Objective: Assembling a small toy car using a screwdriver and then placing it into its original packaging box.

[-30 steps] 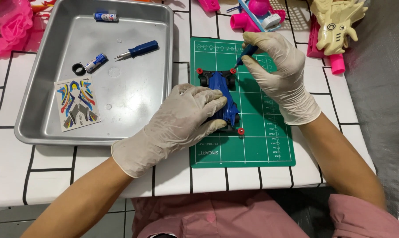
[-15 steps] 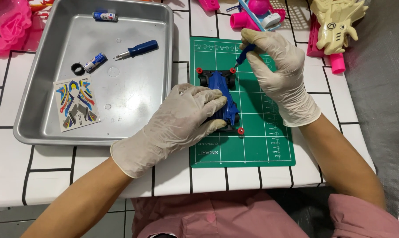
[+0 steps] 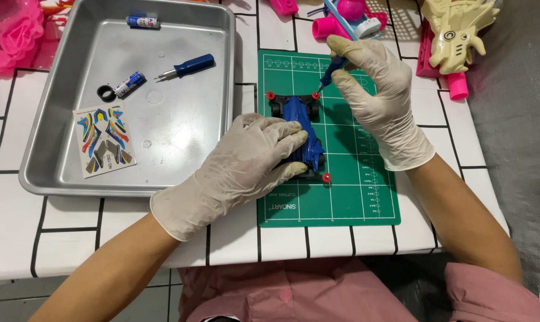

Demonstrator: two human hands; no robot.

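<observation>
Left hand [image 3: 246, 164] steadying blue toy car [image 3: 302, 134], right hand [image 3: 380, 98] – screwdriver [image 3: 329, 74] tip at red roller [image 3: 316, 95]

White tabletop [image 3: 31, 220] with black grid lines, metal tray [image 3: 61, 173] laid at ten o'clock, green cutting mat [image 3: 353, 197] placed at centre, pink toys [image 3: 7, 30] at eleven, cream toy [image 3: 455, 30] at one.

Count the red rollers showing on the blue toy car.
3: front-left roller, front-right roller by the screwdriver tip, rear-right roller. The left hand may hide a fourth.

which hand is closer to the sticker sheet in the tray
Left. The left hand rests on the blue toy car, just right of the tray holding the sticker sheet. The right hand is farther right, holding a screwdriver over the mat.
</observation>
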